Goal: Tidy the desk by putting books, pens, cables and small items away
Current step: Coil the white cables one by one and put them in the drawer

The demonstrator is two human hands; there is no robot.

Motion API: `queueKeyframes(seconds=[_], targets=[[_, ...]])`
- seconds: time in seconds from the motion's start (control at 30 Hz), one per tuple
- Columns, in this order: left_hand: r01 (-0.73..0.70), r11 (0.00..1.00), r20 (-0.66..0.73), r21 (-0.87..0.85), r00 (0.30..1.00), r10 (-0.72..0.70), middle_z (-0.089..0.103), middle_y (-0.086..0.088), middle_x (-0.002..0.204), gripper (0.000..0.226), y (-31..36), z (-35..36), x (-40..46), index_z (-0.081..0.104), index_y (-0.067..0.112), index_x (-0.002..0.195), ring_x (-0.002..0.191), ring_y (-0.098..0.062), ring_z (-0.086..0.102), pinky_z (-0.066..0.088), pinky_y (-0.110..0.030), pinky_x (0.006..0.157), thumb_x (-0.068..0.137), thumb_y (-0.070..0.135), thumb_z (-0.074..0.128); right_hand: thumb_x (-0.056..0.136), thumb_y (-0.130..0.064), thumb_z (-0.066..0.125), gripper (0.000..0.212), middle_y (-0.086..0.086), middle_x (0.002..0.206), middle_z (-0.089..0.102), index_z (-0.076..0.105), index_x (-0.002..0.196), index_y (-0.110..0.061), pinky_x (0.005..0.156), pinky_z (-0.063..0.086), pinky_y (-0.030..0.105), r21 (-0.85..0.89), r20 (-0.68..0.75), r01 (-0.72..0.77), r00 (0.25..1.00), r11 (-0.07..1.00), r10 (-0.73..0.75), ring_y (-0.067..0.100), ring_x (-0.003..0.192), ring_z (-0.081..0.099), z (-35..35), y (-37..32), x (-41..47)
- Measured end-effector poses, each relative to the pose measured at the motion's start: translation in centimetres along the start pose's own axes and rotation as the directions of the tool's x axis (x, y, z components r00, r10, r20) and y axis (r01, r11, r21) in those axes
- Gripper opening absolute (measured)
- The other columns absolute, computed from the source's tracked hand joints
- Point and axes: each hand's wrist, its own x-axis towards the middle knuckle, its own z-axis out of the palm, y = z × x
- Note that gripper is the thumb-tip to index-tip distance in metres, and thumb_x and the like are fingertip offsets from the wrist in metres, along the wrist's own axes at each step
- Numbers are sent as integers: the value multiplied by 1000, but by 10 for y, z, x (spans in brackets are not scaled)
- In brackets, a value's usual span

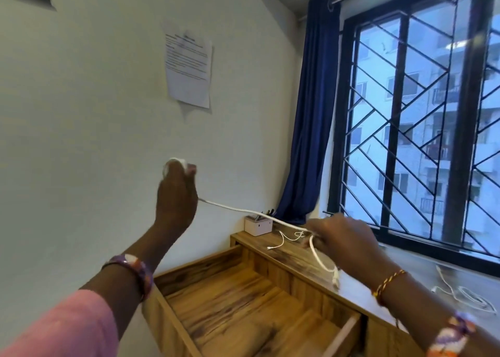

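White cable (251, 212) stretches taut between the two raised hands, above an open wooden drawer (243, 297). The left hand (176, 191) is lifted in front of the pale wall, its fingers (189, 170) curled round a small coil of the cable at the top of the fist, and the line leaves the fist low on its right side. The right hand (343, 237) is lower, over the desk (286, 251), and its fingers are closed on the cable; from there a loose end hangs in a curve and its plug dangles just above the desk's front edge. The picture is blurred at both hands, so the finer grip cannot be told.

On the desk behind the hands lies a thin white cord (281, 239), and in the back corner stands a white pen holder (257, 225) with dark pens in it, beside a blue curtain (311, 113). Another tangle of white cable (470, 297) lies by the window (422, 113) at the far right. A printed sheet (188, 68) hangs on the wall.
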Motion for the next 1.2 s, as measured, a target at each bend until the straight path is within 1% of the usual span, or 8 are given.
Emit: queueKeyframes(seconds=[0.13,0.33,0.5,0.6,0.73,0.87,1.07,1.2], targets=[[-625,754,599,203,688,409,65,-3,60,18,-8,-16,-14,41,20,84,46,-24,62,39,-23,36,90,34,31,79,-16,71,1,-1,60,68,71,79,-18,46,49,20,655,128,-251,966,712,223,5,46,59,-22,20,12],[-819,499,647,283,548,531,60,4,56,47,-12,-20,0,53,18,73,46,-14,59,37,-21,38,92,52,25,85,-2,63,5,8,55,62,65,81,-1,35,43,19,908,300,-391,857,150,420,11,37,53,-27,52,29],[-438,719,508,539,851,137,59,-10,59,27,-33,-25,26,49,10,71,56,-36,61,34,-29,46,90,28,56,40,-42,90,66,5,53,57,70,89,-3,33,38,16,902,415,-431,836,-39,358,7,37,45,-25,99,20],[209,949,604,236,733,-312,45,0,46,38,-12,-1,34,48,12,61,44,-22,48,33,-24,46,96,27,47,83,-16,64,21,5,55,50,65,99,-2,34,41,17,874,484,-457,787,-167,383,7,37,46,-7,115,22],[845,136,791,-517,533,-300,39,6,38,25,30,38,35,50,11,53,29,-3,35,31,-11,31,69,23,66,94,-10,50,18,4,56,47,64,101,-2,31,36,15,859,488,-491,703,-144,517,9,34,46,28,138,28],[447,-424,616,-787,589,-523,51,2,45,35,65,106,53,45,12,62,28,-5,47,42,-12,35,97,9,37,94,-11,52,17,2,54,53,68,91,-14,35,36,18,716,364,-509,856,478,366,13,38,47,46,162,21],[72,882,-117,-466,983,-142,57,-2,73,23,88,218,23,43,15,80,59,-15,56,45,-21,55,98,6,33,92,-11,54,16,-1,59,54,67,92,-20,43,44,19,588,355,-268,933,763,54,4,38,50,29,206,13],[-540,813,617,217,722,314,54,-2,71,26,94,257,-31,51,12,86,66,-26,62,41,-29,54,96,31,36,86,0,60,23,-5,51,53,74,92,-16,38,39,17,552,54,-308,941,775,335,3,34,40,20,287,0]])
